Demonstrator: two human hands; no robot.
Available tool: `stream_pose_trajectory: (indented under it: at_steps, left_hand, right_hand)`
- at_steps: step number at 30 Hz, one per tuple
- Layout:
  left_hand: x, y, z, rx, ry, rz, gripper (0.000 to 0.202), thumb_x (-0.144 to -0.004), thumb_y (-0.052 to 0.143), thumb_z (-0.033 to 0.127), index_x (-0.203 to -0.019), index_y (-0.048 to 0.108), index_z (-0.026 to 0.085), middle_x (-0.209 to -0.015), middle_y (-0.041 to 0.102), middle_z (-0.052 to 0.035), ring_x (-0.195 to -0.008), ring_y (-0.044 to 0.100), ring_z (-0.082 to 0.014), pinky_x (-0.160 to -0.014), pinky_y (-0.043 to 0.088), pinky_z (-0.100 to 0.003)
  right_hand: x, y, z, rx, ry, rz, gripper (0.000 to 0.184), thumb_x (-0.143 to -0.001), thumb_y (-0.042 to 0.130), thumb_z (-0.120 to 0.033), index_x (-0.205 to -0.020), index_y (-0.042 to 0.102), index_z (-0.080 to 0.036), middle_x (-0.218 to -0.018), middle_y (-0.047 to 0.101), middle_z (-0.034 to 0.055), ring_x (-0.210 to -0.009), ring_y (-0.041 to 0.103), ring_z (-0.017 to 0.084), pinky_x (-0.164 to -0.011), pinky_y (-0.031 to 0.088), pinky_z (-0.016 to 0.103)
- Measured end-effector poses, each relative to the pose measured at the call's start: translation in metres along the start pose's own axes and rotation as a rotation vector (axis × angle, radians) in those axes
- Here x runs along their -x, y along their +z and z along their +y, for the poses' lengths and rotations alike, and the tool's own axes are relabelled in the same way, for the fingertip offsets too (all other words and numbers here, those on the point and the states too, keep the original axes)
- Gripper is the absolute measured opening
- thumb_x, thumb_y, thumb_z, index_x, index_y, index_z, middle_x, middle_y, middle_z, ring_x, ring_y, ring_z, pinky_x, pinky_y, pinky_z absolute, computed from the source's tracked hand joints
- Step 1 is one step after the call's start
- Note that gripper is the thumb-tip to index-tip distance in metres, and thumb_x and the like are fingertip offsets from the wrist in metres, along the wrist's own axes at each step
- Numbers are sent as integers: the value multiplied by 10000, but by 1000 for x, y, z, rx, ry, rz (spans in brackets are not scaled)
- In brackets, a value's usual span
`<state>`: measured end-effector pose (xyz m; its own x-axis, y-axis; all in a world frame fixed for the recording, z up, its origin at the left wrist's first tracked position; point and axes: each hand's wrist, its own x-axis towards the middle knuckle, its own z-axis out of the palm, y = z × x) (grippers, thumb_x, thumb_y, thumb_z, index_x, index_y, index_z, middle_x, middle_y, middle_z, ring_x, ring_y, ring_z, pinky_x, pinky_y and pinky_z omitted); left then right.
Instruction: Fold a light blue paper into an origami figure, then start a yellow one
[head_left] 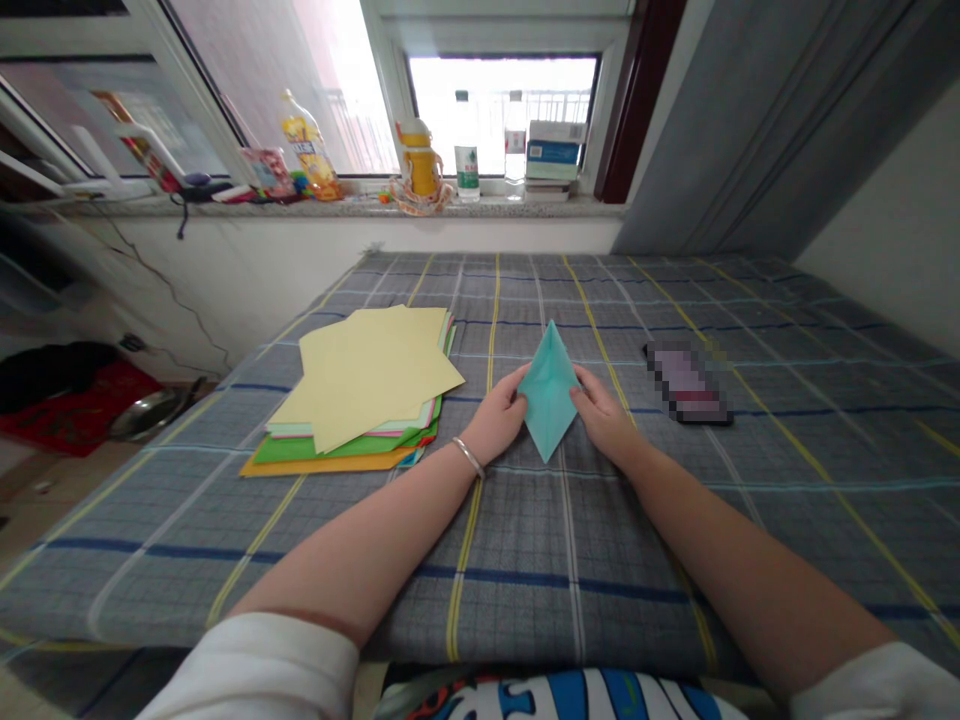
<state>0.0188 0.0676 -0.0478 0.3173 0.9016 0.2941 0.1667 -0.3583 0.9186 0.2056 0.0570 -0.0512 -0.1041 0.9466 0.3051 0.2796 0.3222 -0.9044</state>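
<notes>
A teal paper [550, 390], folded into a long kite shape with points at both ends, lies on the grey plaid cloth [525, 540]. My left hand [496, 420] presses its left edge with the fingers closed on the fold. My right hand [604, 415] holds the right edge the same way. A thin silver bracelet [469, 457] circles my left wrist.
A fanned stack of coloured paper sheets [360, 395], pale yellow on top, lies left of the hands. A dark phone [688, 383] rests to the right. Bottles [465, 160] and boxes [553, 152] stand on the windowsill at the back. The cloth's left edge drops to the floor.
</notes>
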Motion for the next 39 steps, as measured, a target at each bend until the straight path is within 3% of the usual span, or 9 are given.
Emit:
stream_pose_trajectory:
  at_steps: [5, 10, 15, 19, 23, 28, 32, 39]
  left_hand:
    - [-1, -2, 0, -90, -2, 46, 521, -793, 454, 91, -1304, 516, 168, -1211, 623, -77, -1123, 568, -204, -989, 450, -357]
    - [2, -5, 4, -299, 44, 31, 504, -759, 434, 41, -1229, 561, 171, -1187, 628, -61, -1081, 582, -192, -939, 471, -322]
    - [1, -6, 0, -445, 48, 47, 430, -757, 471, 59, -1156, 580, 174, -1123, 637, -53, -999, 600, -186, -870, 494, -308]
    - [1, -4, 3, -514, 53, 64, 343, -813, 498, 125, -1143, 571, 181, -1068, 637, -48, -876, 603, -154, -794, 493, -273]
    - [2, -3, 13, -719, 35, 115, 145, -841, 527, 200, -968, 595, 206, -921, 647, -15, -792, 596, -152, -774, 449, -291]
    - [3, -10, 20, -1005, -42, 144, 60, -828, 559, 274, -835, 571, 216, -745, 632, 3, -801, 607, -193, -794, 385, -338]
    - [2, -15, 20, -1037, -79, 88, 56, -819, 550, 260, -844, 570, 214, -745, 650, 7, -776, 618, -185, -780, 374, -326]
    - [1, -24, 21, -1112, 6, 9, 136, -815, 518, 197, -935, 579, 214, -765, 672, -5, -779, 633, -198, -822, 374, -339]
  right_hand:
    - [-3, -5, 3, 48, -66, 22, 391, -806, 532, -272, -1194, 546, -235, -1221, 605, 96, -1061, 607, 231, -834, 537, 395]
    - [-1, -14, -7, 290, -90, 7, 473, -754, 496, -154, -1219, 536, -232, -1182, 641, 80, -996, 636, 218, -740, 548, 343]
    - [1, -20, -19, 591, -112, 4, 460, -818, 497, -217, -1278, 512, -234, -1147, 655, 75, -892, 646, 193, -733, 516, 327]
    - [4, -17, -29, 790, -105, 110, 221, -828, 537, -301, -1026, 580, -212, -913, 669, 42, -749, 617, 171, -610, 427, 281]
    - [5, -15, -35, 963, -42, 129, 105, -832, 531, -322, -840, 535, -218, -756, 640, 5, -683, 583, 161, -527, 286, 264]
    - [4, -22, -40, 1067, 49, 57, 62, -806, 526, -282, -793, 507, -224, -741, 640, -3, -649, 560, 151, -514, 225, 264]
    - [3, -28, -43, 1148, 87, -32, 65, -801, 519, -285, -771, 510, -229, -758, 650, -2, -644, 567, 155, -514, 216, 267]
    - [1, -35, -38, 1181, 130, -152, 66, -795, 515, -298, -778, 510, -234, -784, 658, 7, -703, 589, 177, -523, 228, 264]
